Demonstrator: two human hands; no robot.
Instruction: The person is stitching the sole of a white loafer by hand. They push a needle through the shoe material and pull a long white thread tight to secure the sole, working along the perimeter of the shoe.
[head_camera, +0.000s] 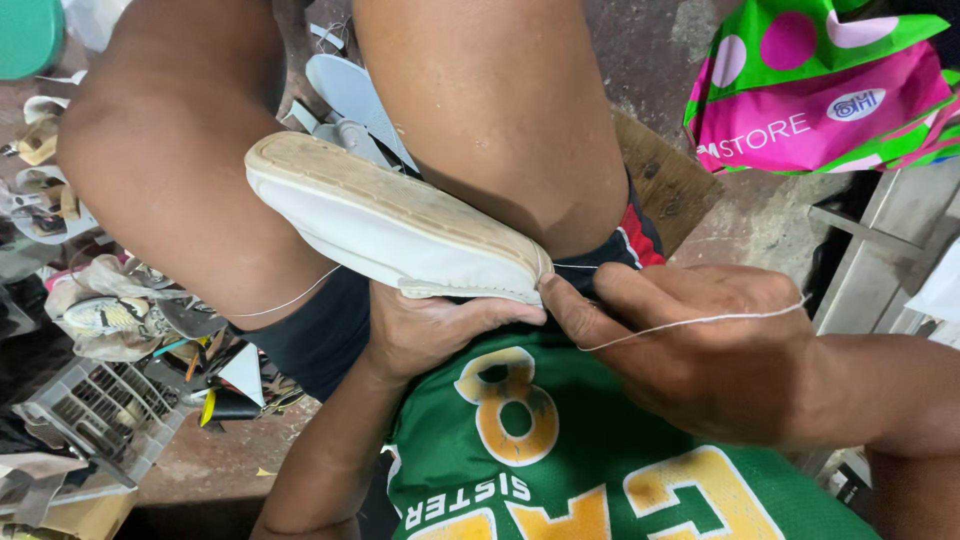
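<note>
While the white shoe (390, 225) lies sole-up between the person's knees, the left hand (425, 330) cups it from below: fingers curled under the heel-side edge, thumb along the rim, holding the shoe. Tan sole faces the camera, white upper just above the left fingertips.

Right hand (700, 350) sits just right of the shoe's end, fingers pinched narrow at the sole edge, touching it. Can't tell if a needle is in the pinch. White thread (690, 322) runs from the pinch over the back of the right hand; another strand crosses the left thigh, well left of the fingers.

Beyond the fingers: grey insoles (350, 100) on the floor between the legs. Far left of the left hand: a grey plastic basket (100, 410) and shoe scraps. Upper right, well apart from the right hand: pink-and-green bag (820, 90).
</note>
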